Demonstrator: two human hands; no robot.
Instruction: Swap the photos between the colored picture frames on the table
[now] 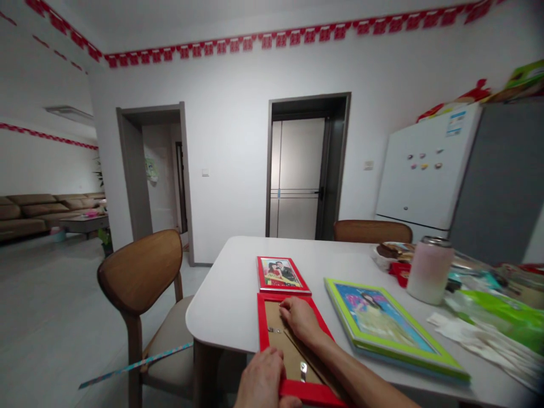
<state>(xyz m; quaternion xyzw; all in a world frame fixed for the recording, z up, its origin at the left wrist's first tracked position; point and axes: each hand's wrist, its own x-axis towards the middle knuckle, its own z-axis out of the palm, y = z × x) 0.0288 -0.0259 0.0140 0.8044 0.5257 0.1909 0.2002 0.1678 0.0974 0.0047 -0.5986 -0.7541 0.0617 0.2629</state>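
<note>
A red picture frame (pixel 263 324) lies face down at the table's near edge, its brown backing board (pixel 292 350) and small metal clips showing. My left hand (pixel 262 378) is closed round the frame's near left corner, thumb and fingers on the red border. Across the board reaches my right hand (pixel 301 322), its fingers pinched together over the far part of the backing; what they hold, if anything, is hidden. Just beyond lies a second red picture frame (pixel 284 275) with a photo of two people, face up. A larger green picture frame (pixel 385 317) lies to the right.
The white table (pixel 229 283) also carries a pink-and-white thermos (pixel 431 269), a white cloth (pixel 471 345) and green plastic packaging (pixel 501 314) on the right. Wooden chairs stand at the left (pixel 142 272) and far side. A patterned strip (pixel 136 365) crosses the left chair.
</note>
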